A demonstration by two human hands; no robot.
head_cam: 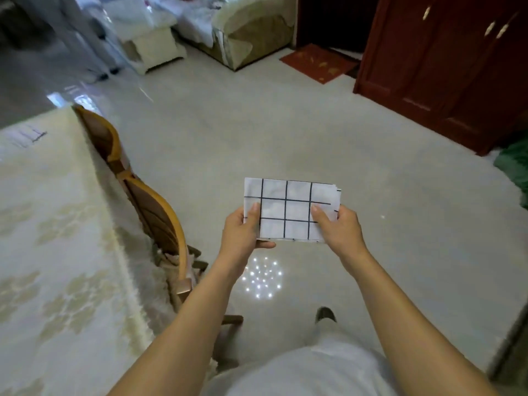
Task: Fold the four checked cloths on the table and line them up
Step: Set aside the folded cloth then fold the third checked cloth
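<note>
A white cloth with a dark grid pattern (288, 208) is folded into a small thick rectangle and held up in the air over the floor, away from the table. My left hand (243, 232) grips its lower left corner, thumb on top. My right hand (340, 227) grips its lower right edge the same way. Another checked cloth (25, 137) lies flat on the table at the far left edge of the view, only partly visible. No other checked cloths show.
A table with a cream patterned tablecloth (57, 238) fills the left side. A wooden chair (148, 207) is tucked against it. Pale tiled floor (257, 124) lies ahead, with a dark red wardrobe (445, 67) at right, a sofa (251, 32) and a red mat (320, 62) beyond.
</note>
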